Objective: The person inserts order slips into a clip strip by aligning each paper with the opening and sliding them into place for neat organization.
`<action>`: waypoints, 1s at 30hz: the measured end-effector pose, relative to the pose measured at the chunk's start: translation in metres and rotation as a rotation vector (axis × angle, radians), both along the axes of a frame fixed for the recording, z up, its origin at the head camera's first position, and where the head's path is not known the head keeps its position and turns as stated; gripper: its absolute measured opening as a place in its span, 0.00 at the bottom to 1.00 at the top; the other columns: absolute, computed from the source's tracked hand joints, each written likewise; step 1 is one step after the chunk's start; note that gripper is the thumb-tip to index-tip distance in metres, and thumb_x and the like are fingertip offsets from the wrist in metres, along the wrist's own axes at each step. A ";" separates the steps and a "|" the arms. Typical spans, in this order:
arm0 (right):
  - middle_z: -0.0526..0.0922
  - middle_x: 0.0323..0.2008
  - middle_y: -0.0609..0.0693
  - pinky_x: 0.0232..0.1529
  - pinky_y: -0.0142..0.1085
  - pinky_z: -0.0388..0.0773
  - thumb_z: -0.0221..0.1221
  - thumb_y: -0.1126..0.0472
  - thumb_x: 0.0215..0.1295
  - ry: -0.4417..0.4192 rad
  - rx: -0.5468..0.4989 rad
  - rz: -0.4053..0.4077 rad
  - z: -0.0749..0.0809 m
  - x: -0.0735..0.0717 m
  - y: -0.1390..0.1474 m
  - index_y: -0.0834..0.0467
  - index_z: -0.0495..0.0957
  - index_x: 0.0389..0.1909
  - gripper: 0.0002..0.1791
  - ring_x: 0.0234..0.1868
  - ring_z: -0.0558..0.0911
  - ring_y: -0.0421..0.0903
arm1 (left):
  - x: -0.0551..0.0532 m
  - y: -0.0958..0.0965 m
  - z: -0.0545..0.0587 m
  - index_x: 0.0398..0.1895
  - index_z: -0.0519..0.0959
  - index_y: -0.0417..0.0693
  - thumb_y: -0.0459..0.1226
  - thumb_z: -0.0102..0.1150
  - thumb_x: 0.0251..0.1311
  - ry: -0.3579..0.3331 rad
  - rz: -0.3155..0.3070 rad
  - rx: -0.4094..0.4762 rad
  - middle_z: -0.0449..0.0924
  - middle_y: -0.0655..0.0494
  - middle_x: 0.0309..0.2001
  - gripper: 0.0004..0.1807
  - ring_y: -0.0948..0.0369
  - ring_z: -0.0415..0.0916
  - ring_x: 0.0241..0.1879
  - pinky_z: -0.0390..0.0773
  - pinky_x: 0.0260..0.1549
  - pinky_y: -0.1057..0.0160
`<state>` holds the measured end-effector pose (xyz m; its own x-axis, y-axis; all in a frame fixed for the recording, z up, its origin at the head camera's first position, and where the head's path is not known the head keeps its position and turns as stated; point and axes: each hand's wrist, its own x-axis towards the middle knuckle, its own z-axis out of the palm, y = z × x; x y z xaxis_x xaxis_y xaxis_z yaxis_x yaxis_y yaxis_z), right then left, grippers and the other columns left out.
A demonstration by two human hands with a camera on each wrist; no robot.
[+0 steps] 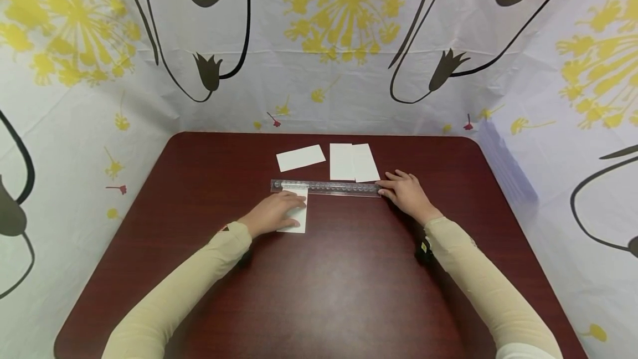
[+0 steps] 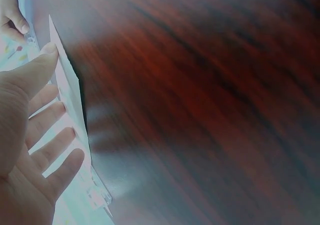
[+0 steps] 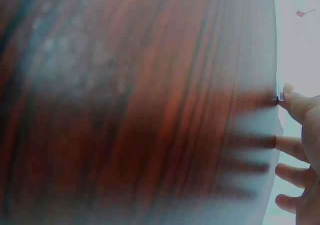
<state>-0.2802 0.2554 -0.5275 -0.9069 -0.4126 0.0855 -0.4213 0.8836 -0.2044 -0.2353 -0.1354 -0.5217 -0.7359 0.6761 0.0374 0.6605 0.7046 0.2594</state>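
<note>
A clear plastic ruler (image 1: 344,188) lies crosswise on the dark red-brown table. At its right end is my right hand (image 1: 406,195), with thumb and index finger pinching the ruler's tip. The other fingers of that hand (image 3: 305,150) spread out near the tabletop in the right wrist view. My left hand (image 1: 273,214) rests on a white rectangular card (image 1: 301,223), its fingers fairly straight and partly covering it. The card's top edge meets the left part of the ruler. In the left wrist view the card (image 2: 70,85) shows beneath the fingers.
Behind the ruler, a white card (image 1: 301,158) lies at a slant. Right of it are two more white cards, one upright (image 1: 341,162) and one slightly tilted (image 1: 366,163), side by side. A patterned cloth (image 1: 319,93) hangs around the table's back and sides.
</note>
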 end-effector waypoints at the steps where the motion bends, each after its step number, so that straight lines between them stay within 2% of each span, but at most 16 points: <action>1: 0.74 0.67 0.62 0.69 0.67 0.60 0.58 0.49 0.70 0.001 0.000 -0.001 0.000 0.000 0.000 0.50 0.79 0.61 0.21 0.72 0.66 0.67 | 0.000 0.000 0.000 0.59 0.79 0.48 0.48 0.68 0.58 0.000 -0.001 0.000 0.76 0.53 0.66 0.26 0.51 0.71 0.66 0.72 0.67 0.51; 11: 0.74 0.66 0.63 0.68 0.68 0.60 0.57 0.50 0.71 0.012 -0.002 0.009 -0.002 -0.001 0.001 0.50 0.79 0.61 0.21 0.71 0.66 0.68 | 0.000 0.002 0.000 0.59 0.79 0.49 0.49 0.67 0.59 0.003 0.000 -0.010 0.76 0.54 0.66 0.26 0.52 0.71 0.67 0.72 0.67 0.51; 20: 0.74 0.66 0.63 0.69 0.68 0.59 0.57 0.50 0.70 0.021 -0.018 0.013 -0.006 -0.002 0.003 0.49 0.79 0.61 0.20 0.72 0.65 0.68 | -0.001 0.008 -0.002 0.59 0.79 0.50 0.49 0.67 0.59 0.014 -0.027 0.003 0.76 0.54 0.66 0.26 0.52 0.71 0.66 0.72 0.67 0.52; 30: 0.75 0.66 0.63 0.68 0.69 0.60 0.58 0.50 0.70 0.022 -0.020 0.009 -0.005 -0.003 0.003 0.49 0.80 0.60 0.20 0.71 0.65 0.69 | 0.001 0.012 0.001 0.59 0.79 0.50 0.49 0.67 0.59 0.004 -0.023 0.004 0.76 0.54 0.67 0.26 0.52 0.71 0.67 0.72 0.67 0.53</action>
